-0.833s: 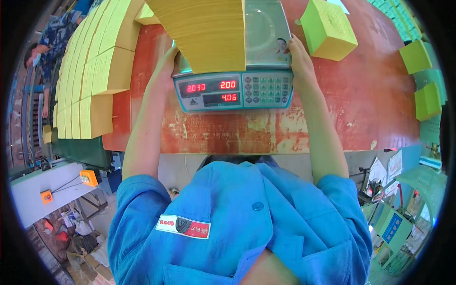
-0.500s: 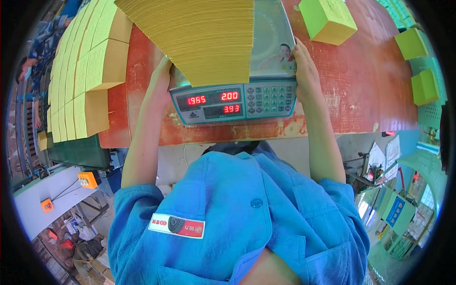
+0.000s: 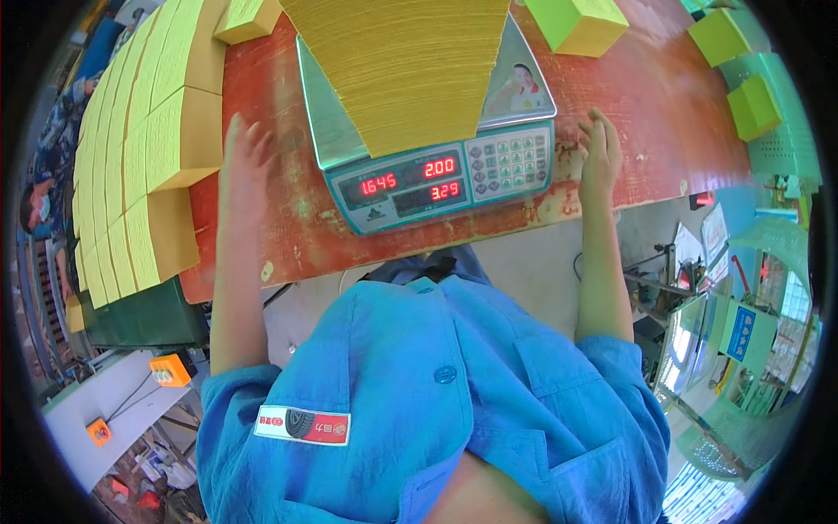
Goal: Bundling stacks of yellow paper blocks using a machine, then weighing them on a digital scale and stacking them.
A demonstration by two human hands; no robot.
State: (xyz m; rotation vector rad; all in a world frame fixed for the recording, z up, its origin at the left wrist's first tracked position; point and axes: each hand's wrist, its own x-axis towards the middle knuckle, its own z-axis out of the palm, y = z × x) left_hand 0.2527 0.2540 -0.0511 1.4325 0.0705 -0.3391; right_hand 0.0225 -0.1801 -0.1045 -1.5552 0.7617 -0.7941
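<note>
A tall stack of yellow paper sheets (image 3: 401, 83) rests on the metal pan of a digital scale (image 3: 511, 162), whose red display is lit and whose keypad faces me. Left of the scale, my left hand (image 3: 247, 144) is in the air with its fingers apart, holding nothing and touching neither scale nor stack. My right hand (image 3: 602, 153) hangs to the right of the scale, fingers loosely spread and likewise without anything in them. The top of the stack runs out of the picture at the upper edge.
Rows of yellow paper blocks (image 3: 144, 131) are piled along the left of the red table (image 3: 262, 236). Another yellow block (image 3: 580, 22) stands beyond the scale, and more lie at the far right. A person (image 3: 39, 210) is at the far left.
Both hands have let go of the scale's sides and moved outward. The paper stack sits a little differently in view, and the scale's displayed figures have changed.
</note>
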